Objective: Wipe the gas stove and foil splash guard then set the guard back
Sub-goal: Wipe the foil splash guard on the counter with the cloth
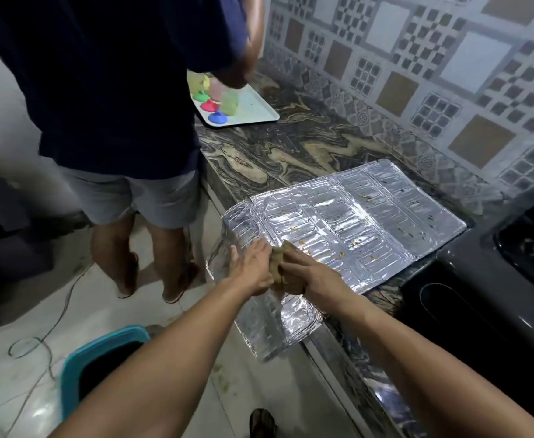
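No legible writing; R hand [314, 276] presses cloth [283, 263] on foil guard [354, 216].

Foil splash guard [347, 216] flat on the counter [291, 147], left hand [253, 267] and cloth-pressing right hand [309, 276] on it

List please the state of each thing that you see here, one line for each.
foil splash guard: lying flat on counter, one panel hanging over edge, food specks on it
cloth: bunched, on the guard
left hand: flat on guard
right hand: gripping cloth
stove: black, beside guard
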